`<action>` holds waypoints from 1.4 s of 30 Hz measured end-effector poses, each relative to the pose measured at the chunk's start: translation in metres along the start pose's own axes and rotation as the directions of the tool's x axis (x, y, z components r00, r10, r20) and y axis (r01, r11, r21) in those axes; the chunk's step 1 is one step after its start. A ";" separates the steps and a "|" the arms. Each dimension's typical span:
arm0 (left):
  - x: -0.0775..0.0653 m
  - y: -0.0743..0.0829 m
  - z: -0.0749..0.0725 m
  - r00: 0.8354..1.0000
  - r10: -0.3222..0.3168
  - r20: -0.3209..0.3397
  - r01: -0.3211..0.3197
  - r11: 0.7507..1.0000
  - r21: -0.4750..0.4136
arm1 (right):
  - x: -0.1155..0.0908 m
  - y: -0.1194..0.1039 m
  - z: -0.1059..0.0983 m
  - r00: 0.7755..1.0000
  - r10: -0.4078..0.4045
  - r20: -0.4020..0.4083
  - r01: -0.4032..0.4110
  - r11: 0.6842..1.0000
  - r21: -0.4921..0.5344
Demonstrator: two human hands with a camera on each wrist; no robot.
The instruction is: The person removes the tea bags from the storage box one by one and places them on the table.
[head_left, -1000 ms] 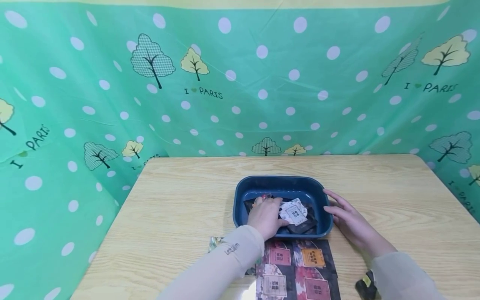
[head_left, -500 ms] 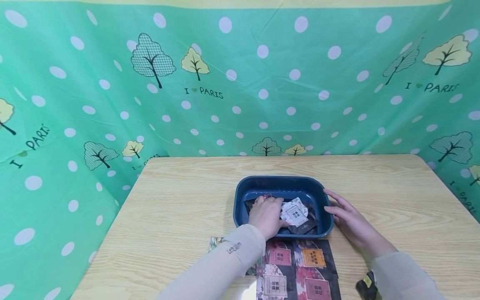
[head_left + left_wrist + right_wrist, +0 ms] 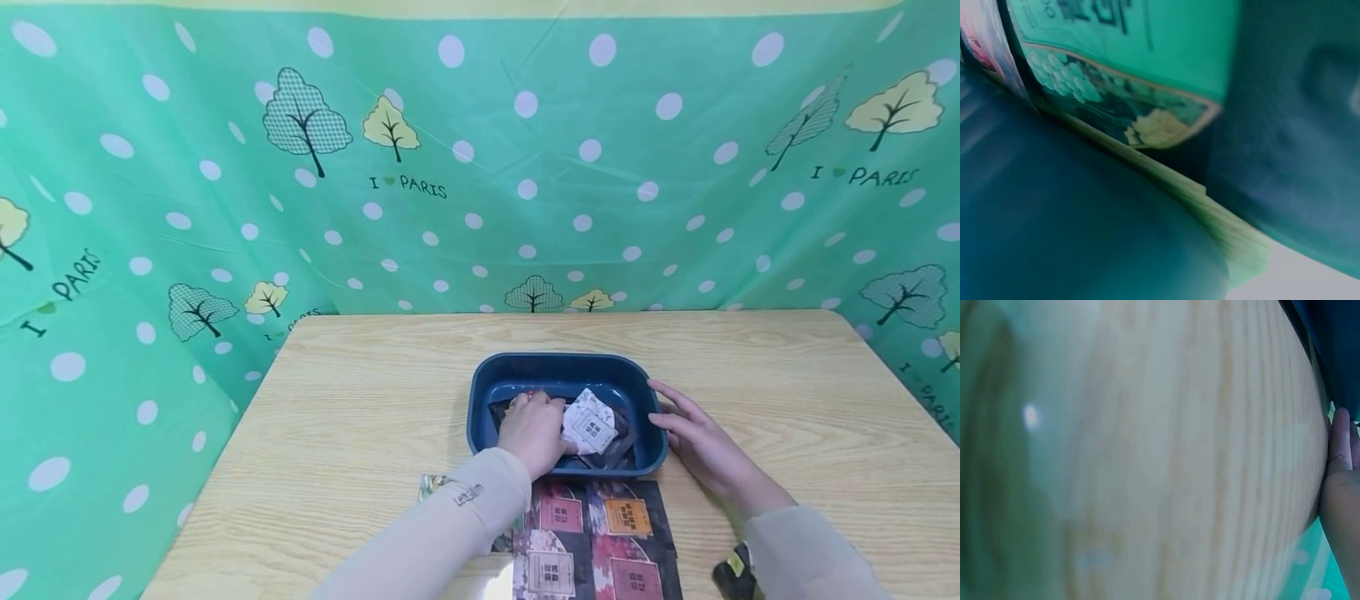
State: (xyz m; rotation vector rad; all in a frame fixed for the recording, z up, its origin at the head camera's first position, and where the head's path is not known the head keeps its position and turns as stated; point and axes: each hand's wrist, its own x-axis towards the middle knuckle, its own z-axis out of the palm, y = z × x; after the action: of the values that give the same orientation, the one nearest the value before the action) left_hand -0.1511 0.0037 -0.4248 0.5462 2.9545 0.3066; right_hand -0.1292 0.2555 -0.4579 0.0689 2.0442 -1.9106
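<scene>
A dark blue plastic bin stands on the table with several small printed packets inside. My left hand reaches into it from the front left, fingers bent down over dark packets and thumb beside a white printed packet. Its fingertips are hidden, so I cannot tell whether they pinch a packet. My right hand rests at the bin's right side, its fingers and thumb loosely extended against the rim. In the right wrist view, fingers of that hand show at the right edge.
Flat packets lie in rows before the bin, among them a pink one, an orange-labelled one and a pale-labelled one. A green packet shows close in the left wrist view. A small black object sits beside my right sleeve.
The white packet in the bin has shifted and turned slightly beside my left thumb. My left hand has moved only a little; my right hand stays at the rim.
</scene>
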 end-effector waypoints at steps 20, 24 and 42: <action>0.000 -0.003 0.000 0.995 0.089 -0.033 -0.093 0.986 -0.142 | 0.000 -0.002 0.001 1.000 0.027 -0.010 -0.027 1.000 -0.002; -0.001 -0.003 -0.001 0.995 0.089 -0.040 -0.094 0.983 -0.156 | -0.001 -0.002 0.000 1.000 0.024 -0.005 -0.024 1.000 -0.006; -0.006 -0.002 -0.008 0.998 0.060 -0.027 -0.065 0.906 -0.417 | 0.001 -0.002 -0.001 0.999 0.032 -0.009 -0.032 0.999 -0.017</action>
State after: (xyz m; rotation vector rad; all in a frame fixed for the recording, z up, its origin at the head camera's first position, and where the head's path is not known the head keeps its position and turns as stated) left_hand -0.1472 -0.0020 -0.4166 0.5771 2.7576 0.9256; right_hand -0.1303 0.2561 -0.4565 0.1050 2.0519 -1.8771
